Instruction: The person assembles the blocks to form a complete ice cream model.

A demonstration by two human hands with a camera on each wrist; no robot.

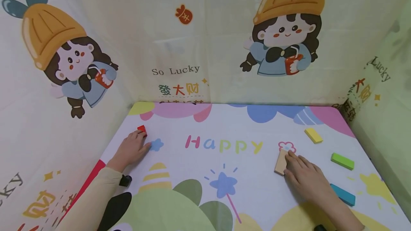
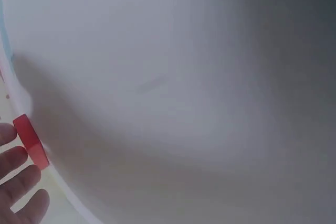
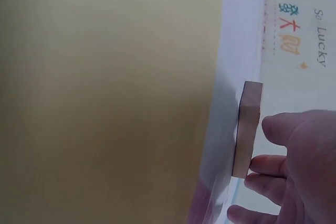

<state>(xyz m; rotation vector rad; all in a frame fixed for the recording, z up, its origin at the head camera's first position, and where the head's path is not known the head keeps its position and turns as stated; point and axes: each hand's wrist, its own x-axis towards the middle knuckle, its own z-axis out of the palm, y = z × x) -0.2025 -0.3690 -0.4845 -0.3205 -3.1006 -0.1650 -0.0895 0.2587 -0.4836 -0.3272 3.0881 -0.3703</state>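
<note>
My left hand (image 1: 132, 149) lies at the left of the table, fingertips at the near end of a small red block (image 1: 142, 129). In the left wrist view, loosely bent fingers (image 2: 21, 179) line up along one side of that red block (image 2: 31, 141). Over on the right, my right hand (image 1: 305, 175) rests beside a plain wooden block (image 1: 280, 162), with a forefinger at its upper right edge. The right wrist view shows fingertips touching the wooden block's (image 3: 245, 135) lower end, the thumb (image 3: 278, 128) slightly apart from its side.
Yellow (image 1: 313, 135), green (image 1: 342, 161) and blue (image 1: 344, 194) blocks lie spread to the right of my right hand. A printed cloth (image 1: 199, 159) covers the table. Patterned curtains (image 1: 224, 45) stand along its back and sides.
</note>
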